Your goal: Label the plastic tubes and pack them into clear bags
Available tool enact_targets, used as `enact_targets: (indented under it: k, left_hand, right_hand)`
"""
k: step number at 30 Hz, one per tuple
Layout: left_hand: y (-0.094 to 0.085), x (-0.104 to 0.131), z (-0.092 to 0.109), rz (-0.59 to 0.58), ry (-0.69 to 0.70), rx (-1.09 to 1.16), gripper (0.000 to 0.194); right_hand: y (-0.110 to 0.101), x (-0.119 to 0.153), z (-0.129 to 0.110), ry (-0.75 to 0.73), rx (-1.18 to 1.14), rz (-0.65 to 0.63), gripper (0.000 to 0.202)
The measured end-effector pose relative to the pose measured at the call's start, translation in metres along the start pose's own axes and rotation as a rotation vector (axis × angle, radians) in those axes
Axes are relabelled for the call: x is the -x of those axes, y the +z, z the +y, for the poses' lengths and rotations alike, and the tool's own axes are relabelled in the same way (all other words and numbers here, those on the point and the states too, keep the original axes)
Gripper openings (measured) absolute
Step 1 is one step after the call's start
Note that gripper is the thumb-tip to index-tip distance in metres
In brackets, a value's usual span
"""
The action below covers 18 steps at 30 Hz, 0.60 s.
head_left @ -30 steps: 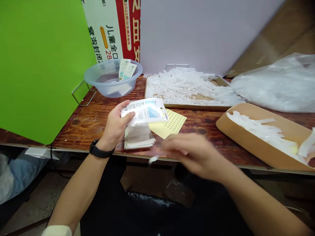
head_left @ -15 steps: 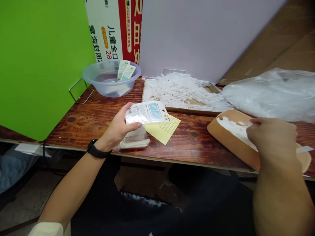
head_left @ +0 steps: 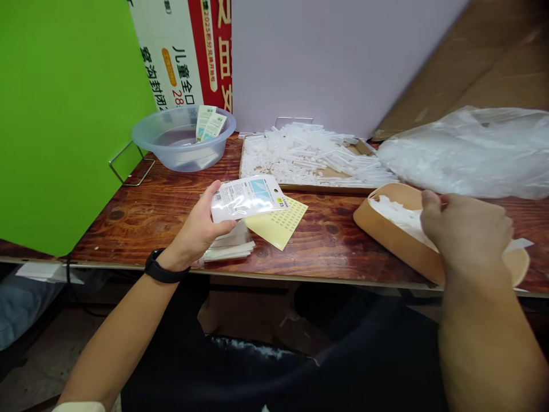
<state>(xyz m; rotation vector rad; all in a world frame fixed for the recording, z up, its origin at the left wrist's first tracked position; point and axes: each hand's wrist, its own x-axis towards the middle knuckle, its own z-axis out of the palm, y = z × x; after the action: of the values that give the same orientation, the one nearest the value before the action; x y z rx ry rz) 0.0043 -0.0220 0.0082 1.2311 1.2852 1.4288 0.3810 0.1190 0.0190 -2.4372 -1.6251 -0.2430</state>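
Note:
Between the thumb and fingers of my left hand (head_left: 208,220) is a printed plastic packet (head_left: 246,197), tilted above the table. Under it lie a yellow sticker sheet (head_left: 283,223) with rows of small marks and a stack of white packets (head_left: 229,247). My right hand (head_left: 467,229) is closed over a tan tray (head_left: 398,243) that holds white pieces (head_left: 397,217). Its fingertips are partly hidden, and I cannot make out what they hold. A white strip (head_left: 520,245) lies at the tray's right end.
A bluish basin (head_left: 180,151) with packets stands at the back left. Behind the sheet is a shallow cardboard box (head_left: 317,187) heaped with clear tubes. A large plastic bag (head_left: 467,154) lies at the back right. A green panel (head_left: 68,114) rises on the left.
The view has shifted slightly, so most things sit a little further left. My right hand's thumb side has lifted a little over the tan tray. My left hand keeps hold of the packet.

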Motion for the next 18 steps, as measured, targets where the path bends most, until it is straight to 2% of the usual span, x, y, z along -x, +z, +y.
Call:
enact_targets:
  k: [4,7,10,15,18]
  left_hand:
    - [-0.001,-0.001,-0.003,0.002,0.030,-0.016,0.096]
    - [-0.001,0.001,-0.002,-0.004,0.038,-0.042,0.094]
    - [0.004,0.004,0.003,0.005,0.011,-0.027,0.097]
    - [0.015,0.008,0.016,0.041,-0.091,0.081,0.100]
    - [0.018,0.009,0.021,0.058,-0.112,0.112,0.096]
  right_hand:
    - [-0.009,0.005,-0.008,0.004,-0.025,-0.074,0.038]
    - [-0.006,0.002,-0.007,0.057,-0.495,-0.051,0.021]
    - [0.000,0.000,-0.005,0.100,-0.985,-0.047,0.023]
    - [0.005,-0.007,-0.001,0.144,-1.296,-0.059,0.033]
    - [0.005,-0.012,0.007,0.202,-1.567,-0.064,0.027]
